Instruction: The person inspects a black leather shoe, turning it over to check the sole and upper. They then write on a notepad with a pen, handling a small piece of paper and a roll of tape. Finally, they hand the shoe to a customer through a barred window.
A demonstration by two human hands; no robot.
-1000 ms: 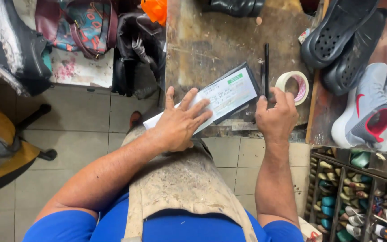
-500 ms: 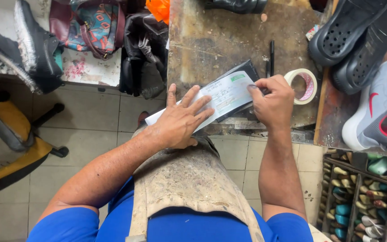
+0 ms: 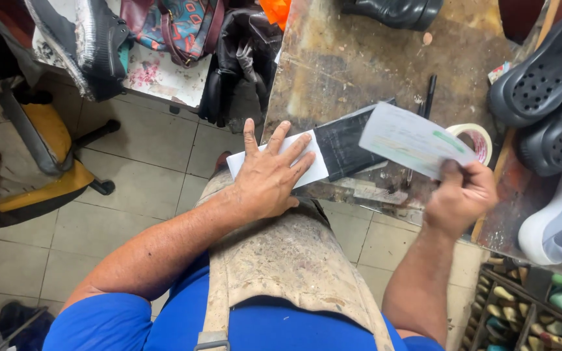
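Our right hand (image 3: 461, 195) pinches a printed slip (image 3: 414, 140) by its near right corner, thumb on top and fingers curled under, lifting it clear of the bench. The slip is pale, a long rectangle tilted down to the right, with faint rows of print and a green patch toward its right end; the print is too blurred to make out. Our left hand (image 3: 269, 172) lies flat with fingers spread wide, pressing on a white sheet (image 3: 313, 170) that sticks out from under the palm on both sides. Just right of that sheet a dark flat pad (image 3: 349, 144) rests on the worn workbench (image 3: 359, 58), partly under the raised slip. Farther right, a roll of tape (image 3: 481, 140) peeks out behind the slip, a black pen (image 3: 429, 94) beyond it, and dark clogs (image 3: 544, 81) at the far right.
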